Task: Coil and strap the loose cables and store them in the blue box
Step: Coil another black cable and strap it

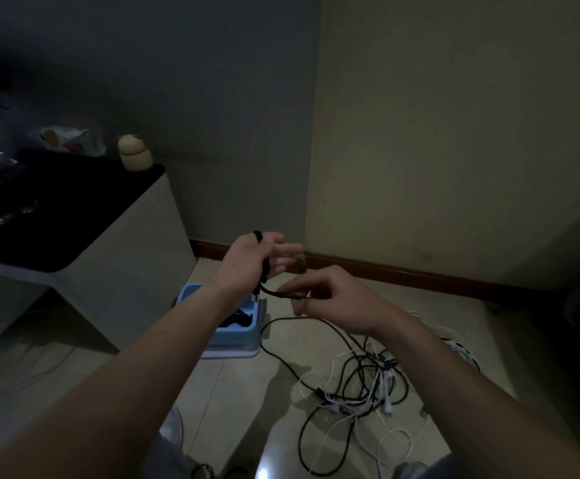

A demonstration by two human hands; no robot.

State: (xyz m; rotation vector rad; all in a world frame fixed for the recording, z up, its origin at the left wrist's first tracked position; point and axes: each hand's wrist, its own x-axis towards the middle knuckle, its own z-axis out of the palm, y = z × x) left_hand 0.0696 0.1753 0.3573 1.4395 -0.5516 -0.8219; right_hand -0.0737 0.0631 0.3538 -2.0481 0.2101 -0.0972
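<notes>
Dim room, tiled floor (240, 385), corner of two walls.

Left hand (250, 261) raised, fingers held out fairly straight. A thin black cable (263, 271) is looped around its palm, crossing behind the thumb and down past the wrist.

Right hand (333, 299) just beside it, slightly lower. Fingertips pinch the free run of the same black cable where it leaves the loop. The hands are near each other but not touching, joined only by that short stretch of cable.

Light blue plastic box (226, 344) sits on the floor directly below the left forearm, against the foot of the desk. Dark coiled cables lie inside; how many, cannot tell.

Loose tangle of black and white cables (361, 385) sprawls on the floor to the right of the box, under the right forearm.

White desk with a black top (74, 219) at left. On its far edge, a small beige rounded jar (134, 153) and a crumpled snack bag (70, 140).
</notes>
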